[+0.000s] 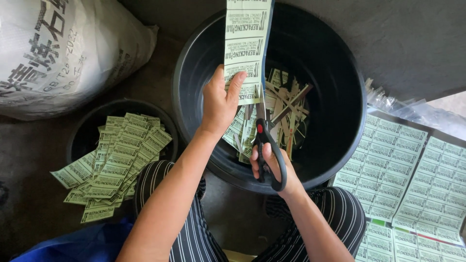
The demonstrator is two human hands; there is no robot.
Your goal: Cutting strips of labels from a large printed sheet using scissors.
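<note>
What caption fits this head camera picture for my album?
Left hand holds a pale green printed label strip over a big black round tub while right hand cuts with black-handled scissors.

looks like a small packing workshop, floor-level setup: bare concrete floor [417,43], a big white woven sack [63,48], black plastic tubs [340,131] full of paper offcuts, and stacks of uncut printed label sheets [412,170] lying around

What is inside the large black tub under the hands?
The large black tub holds cut green labels and thin paper offcuts on its bottom. The label strip, left hand and scissors cover part of the pile.
</note>
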